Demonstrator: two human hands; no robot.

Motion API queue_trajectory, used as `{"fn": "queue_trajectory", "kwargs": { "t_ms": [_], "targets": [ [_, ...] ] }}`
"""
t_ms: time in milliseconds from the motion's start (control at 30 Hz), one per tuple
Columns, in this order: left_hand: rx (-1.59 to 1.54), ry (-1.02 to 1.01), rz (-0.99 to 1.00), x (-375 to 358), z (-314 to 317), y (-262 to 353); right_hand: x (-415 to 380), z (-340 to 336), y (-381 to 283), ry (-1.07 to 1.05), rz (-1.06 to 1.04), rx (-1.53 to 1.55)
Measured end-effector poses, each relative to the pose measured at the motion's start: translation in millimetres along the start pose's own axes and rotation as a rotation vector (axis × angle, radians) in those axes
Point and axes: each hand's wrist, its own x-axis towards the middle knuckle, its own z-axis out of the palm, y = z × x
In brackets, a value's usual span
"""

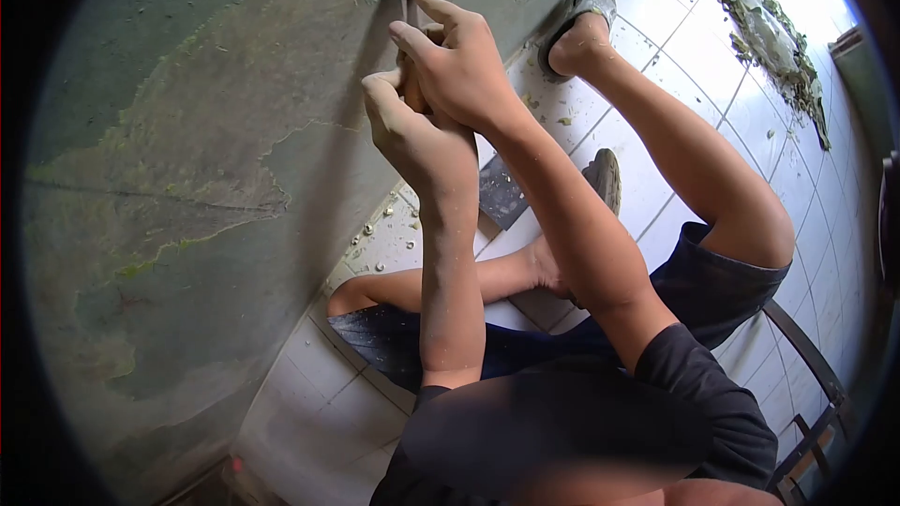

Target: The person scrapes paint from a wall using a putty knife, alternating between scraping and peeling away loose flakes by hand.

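Both my hands close around a scraper (404, 2), whose thin metal blade rests against the green-grey wall (225, 122). My left hand (412, 136) wraps the lower end of its brownish handle. Above it, my right hand (461, 64) grips higher up, with the index finger stretched along the blade. Fingers cover most of the handle. Paint on the wall is patchy, with a bare, stained area bounded by ragged peeling edges left of the blade. Pale dust coats my left hand and forearm.
White floor tiles (647, 75) meet the wall's foot, strewn with paint flakes (370, 230). A long heap of peeled debris (764, 33) lies at upper right. A dark flat square piece (502, 192) is beneath my arms. A dark metal frame (811, 356) stands at lower right.
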Motion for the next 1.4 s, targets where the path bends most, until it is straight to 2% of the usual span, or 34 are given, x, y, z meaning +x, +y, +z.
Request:
{"fn": "queue_trajectory", "kwargs": {
  "t_ms": [67,100,133,200,233,267,333,400,433,467,533,567,600,667,800,867,933,967,1000,1067,1133,1200,1233,1267,1333,1367,1400],
  "targets": [
    [0.001,0.063,0.015,-8,-6,4,-1,4,11,-0.051,-0.077,-0.001],
    [0.003,0.114,0.034,-18,-12,8,-10,6,5,-0.112,-0.063,-0.1],
    [-0.056,0.192,-0.019,-25,-14,11,-23,9,-12,-0.208,0.053,-0.003],
    [-0.012,0.18,-0.108,-26,-23,13,-22,18,-8,-0.176,-0.09,-0.132],
    [-0.086,0.172,-0.06,-16,-19,10,-14,18,-8,-0.099,-0.184,-0.136],
    [-0.003,0.137,-0.035,-14,-17,10,-13,12,-6,-0.112,-0.029,-0.049],
    [0.076,0.106,-0.037,-13,-19,10,-16,12,-10,-0.145,0.086,0.049],
    [0.032,0.135,-0.034,-22,-31,-3,-24,27,6,-0.095,-0.045,-0.057],
    [0.095,0.173,-0.012,-27,-39,2,-30,30,1,-0.162,0.011,-0.077],
    [0.064,0.187,-0.067,-27,-40,4,-31,36,10,-0.165,-0.055,0.003],
    [-0.132,0.161,-0.054,-13,-30,-1,-17,31,5,-0.007,-0.199,-0.077],
    [-0.127,0.095,-0.021,0,-22,-3,-6,22,0,0.024,-0.1,-0.058],
    [0.008,0.017,0.047,8,-20,1,3,17,-2,0.01,0.006,0.014],
    [0.043,0.014,0.083,11,-18,10,3,13,-6,0.024,-0.042,0.061],
    [0.099,0.185,0.034,-17,-31,12,-19,21,-3,-0.186,-0.063,-0.055],
    [-0.028,0.12,-0.063,-10,-25,15,-4,21,18,-0.055,-0.272,-0.126],
    [0.008,-0.045,-0.01,9,-17,10,4,10,4,0.033,-0.047,0.059],
    [0.073,-0.032,0.02,9,-19,14,4,7,-2,0.038,0.016,0.069],
    [0.133,-0.021,0.058,8,-18,20,2,9,-4,0.036,0.007,0.07],
    [0.117,0.092,0.044,-13,-25,26,-12,8,-2,-0.156,-0.041,-0.012],
    [0.083,0.112,-0.098,-22,-27,24,-16,20,9,-0.156,-0.17,-0.057],
    [-0.04,0.038,-0.066,-12,-14,11,-8,7,9,-0.086,-0.006,-0.005],
    [0.07,0.034,-0.045,-12,-10,15,-11,1,-4,-0.13,0.121,0.105],
    [0.091,0.028,-0.017,-12,-13,15,-11,5,0,-0.139,0.118,0.102],
    [0.126,0.016,-0.043,-20,-25,15,-18,12,15,-0.105,-0.016,0.01],
    [0.141,0.089,-0.004,-27,-27,14,-20,15,20,-0.149,-0.026,-0.021],
    [0.106,0.087,-0.056,-29,-27,14,-23,17,22,-0.19,-0.031,-0.05]
  ]
}}
